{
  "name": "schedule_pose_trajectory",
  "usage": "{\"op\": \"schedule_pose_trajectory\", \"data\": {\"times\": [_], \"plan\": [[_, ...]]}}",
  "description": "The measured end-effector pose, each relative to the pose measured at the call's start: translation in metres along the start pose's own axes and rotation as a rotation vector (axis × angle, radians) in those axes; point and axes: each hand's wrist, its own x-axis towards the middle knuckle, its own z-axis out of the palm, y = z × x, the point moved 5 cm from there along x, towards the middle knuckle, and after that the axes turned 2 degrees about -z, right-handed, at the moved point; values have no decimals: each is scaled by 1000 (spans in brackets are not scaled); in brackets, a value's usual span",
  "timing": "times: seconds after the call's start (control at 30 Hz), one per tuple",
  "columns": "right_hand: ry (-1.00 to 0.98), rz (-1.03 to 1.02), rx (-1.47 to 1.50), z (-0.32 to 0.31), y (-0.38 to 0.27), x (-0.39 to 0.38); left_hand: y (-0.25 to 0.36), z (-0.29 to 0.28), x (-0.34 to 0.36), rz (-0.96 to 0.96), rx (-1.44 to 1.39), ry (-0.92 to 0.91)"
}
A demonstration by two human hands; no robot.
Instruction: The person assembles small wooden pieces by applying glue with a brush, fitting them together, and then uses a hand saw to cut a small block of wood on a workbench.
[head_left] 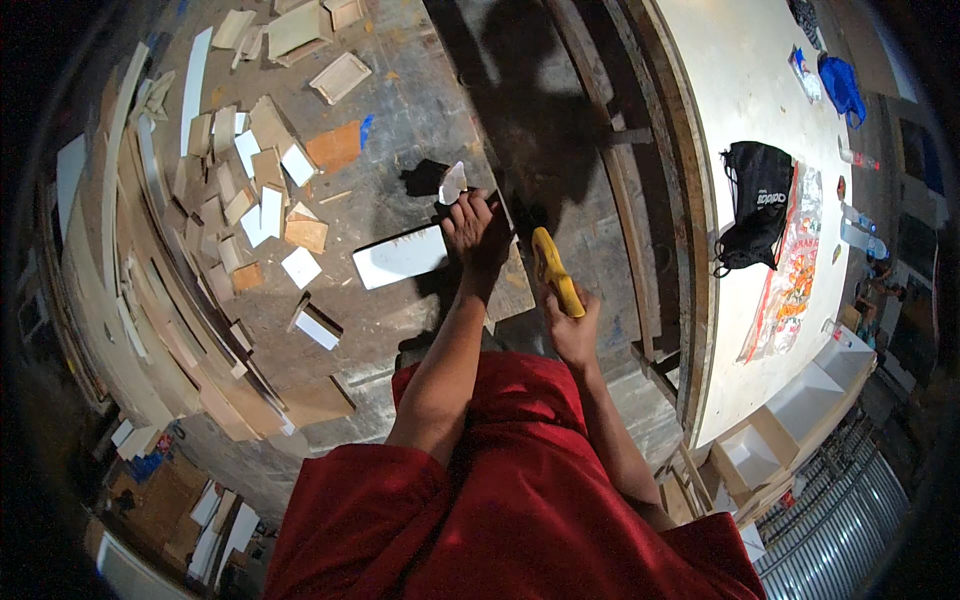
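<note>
My left hand (476, 232) is over the right part of the worktop, its fingers curled. A small pale, jagged-edged piece (453, 184) shows just past the fingertips, and the fingers seem to grip it. In my right hand (574, 322) is a yellow tool (556, 272) with a curved, slotted body, pointing away from me. Its working end is hard to make out against the dark gap. Left of my left wrist lies a white rectangular board (400, 257) with a rough far edge.
Several wood and white board offcuts (265, 205) are scattered at left, with long strips (130, 250) stacked beyond them. At right stands a pale table (725, 350) bearing a black drawstring bag (755, 205) and a clear printed plastic bag (795, 280). Open white boxes (750, 455) sit lower right.
</note>
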Motion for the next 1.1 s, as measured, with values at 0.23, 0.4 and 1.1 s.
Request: {"op": "schedule_pose_trajectory", "data": {"times": [0.23, 0.4, 1.1], "plan": [[58, 18, 45, 5, 0, -6, 0, -3, 0, -30, -24, 37], [21, -37, 55, 8, -2, -6, 1, -2, 0, -46, -11, 41], [15, -61, -131, 18, -38, 12, -4, -8, 0, -90, -7, 27]]}}
